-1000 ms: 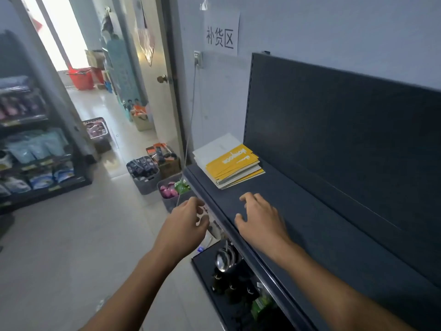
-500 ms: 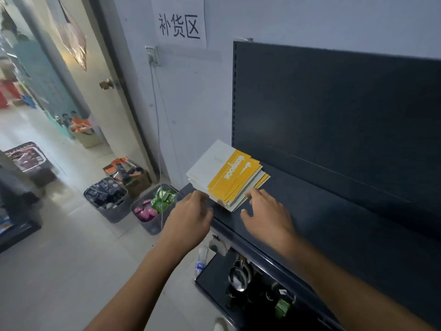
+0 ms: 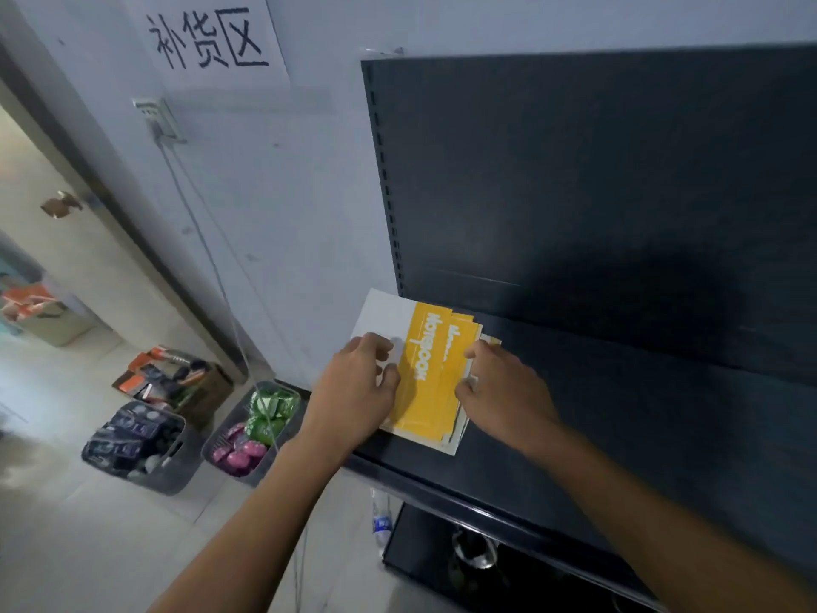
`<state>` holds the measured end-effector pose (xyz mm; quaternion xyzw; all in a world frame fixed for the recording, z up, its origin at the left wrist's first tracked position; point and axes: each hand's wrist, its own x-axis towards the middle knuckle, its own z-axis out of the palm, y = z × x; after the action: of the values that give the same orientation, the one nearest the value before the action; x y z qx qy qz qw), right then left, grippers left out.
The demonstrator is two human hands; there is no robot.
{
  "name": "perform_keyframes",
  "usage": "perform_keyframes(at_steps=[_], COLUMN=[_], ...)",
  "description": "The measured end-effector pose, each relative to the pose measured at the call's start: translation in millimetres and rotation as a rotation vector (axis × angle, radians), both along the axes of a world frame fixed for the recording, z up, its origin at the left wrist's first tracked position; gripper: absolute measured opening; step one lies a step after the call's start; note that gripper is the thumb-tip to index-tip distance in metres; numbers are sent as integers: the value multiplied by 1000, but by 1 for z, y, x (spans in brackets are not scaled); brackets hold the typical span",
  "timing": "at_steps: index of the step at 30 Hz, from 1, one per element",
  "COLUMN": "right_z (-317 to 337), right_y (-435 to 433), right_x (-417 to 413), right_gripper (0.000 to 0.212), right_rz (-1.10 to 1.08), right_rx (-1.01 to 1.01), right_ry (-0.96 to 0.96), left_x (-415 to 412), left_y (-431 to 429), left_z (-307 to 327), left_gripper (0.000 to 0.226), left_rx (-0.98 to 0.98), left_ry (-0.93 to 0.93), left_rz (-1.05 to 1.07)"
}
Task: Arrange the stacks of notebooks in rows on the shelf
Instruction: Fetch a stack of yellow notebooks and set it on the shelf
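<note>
One stack of notebooks (image 3: 426, 373), its yellow covers fanned askew, is found at the left end of the shelf (image 3: 619, 413), near the front edge. It is now clasped from both sides: the left hand (image 3: 353, 391) is curled over its left edge, the right hand (image 3: 504, 391) over its right. Half a second earlier neither had reached it. Squaring or lifting is judged next, and no row is formed yet.
</note>
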<state>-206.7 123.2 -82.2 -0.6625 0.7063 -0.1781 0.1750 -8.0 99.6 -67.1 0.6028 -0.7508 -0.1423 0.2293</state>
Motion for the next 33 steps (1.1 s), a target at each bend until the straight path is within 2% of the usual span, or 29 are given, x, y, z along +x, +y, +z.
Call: perform_keyframes(at_steps=[6, 13, 16, 18, 22, 33], right_z=[0, -16, -23, -25, -24, -19], right_y=[-14, -10, -9, -8, -6, -9], right_x=[9, 39, 53, 61, 76, 92], right_gripper=[36, 23, 17, 25, 39, 34], right_rz=[-152, -333, -381, -405, -438, -401], right_rx=[63, 126, 96, 88, 86, 75], right_ry=[-32, -52, 15, 70, 140, 114], left_x=[2, 17, 23, 25, 29, 36], left_y=[-34, -58, -66, -68, -69, -80], left_z=[-4, -14, -17, -20, -19, -19], left_gripper=[34, 59, 61, 55, 47, 62], left_rx=[-1, 38, 136, 207, 243, 357], left_ry=[-65, -262, -174, -96, -74, 57], left_rz=[-77, 24, -20, -65, -106, -76])
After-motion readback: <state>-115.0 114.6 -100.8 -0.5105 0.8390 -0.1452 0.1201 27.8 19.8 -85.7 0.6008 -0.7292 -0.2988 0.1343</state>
